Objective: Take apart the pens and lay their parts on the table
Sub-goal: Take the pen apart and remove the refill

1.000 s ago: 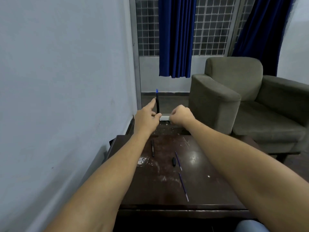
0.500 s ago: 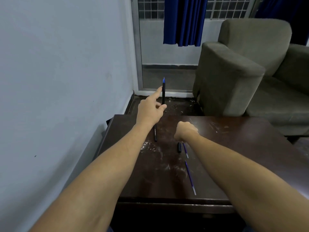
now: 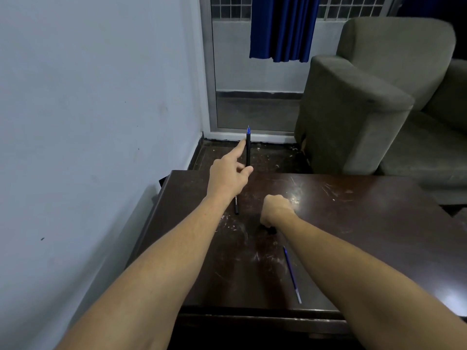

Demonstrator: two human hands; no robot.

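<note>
Wall (image 3: 88,122), plain and grey-blue, fills the left of your view. Beside it stands a dark brown table (image 3: 366,223), its top scratched and scuffed with pale marks.

Your left hand (image 3: 227,178) is raised over the far left part of the table. It grips a black pen (image 3: 248,150) between the thumb and the curled fingers, while the forefinger lies straight along the pen's left side. The pen stands upright with its blue tip pointing up, well clear of the table top.

Under your left wrist a black barrel (image 3: 236,207) lies on the table, its far end hidden by the hand.

To the right of that, your right hand (image 3: 276,209) hangs low over the middle of the table, clenched into a fist with the knuckles away from you. You cannot tell whether anything is inside the fist. A small black piece (image 3: 270,229) lies on the table just below the wrist, partly hidden by it; its shape is unclear.

Nearer to you, a thin blue refill (image 3: 292,274) lies on the table close along your right forearm, its pale end toward the front edge.

A blue curtain (image 3: 280,29) hangs at the top centre, and a grey-green armchair (image 3: 353,109) stands beyond the table on the right
</note>
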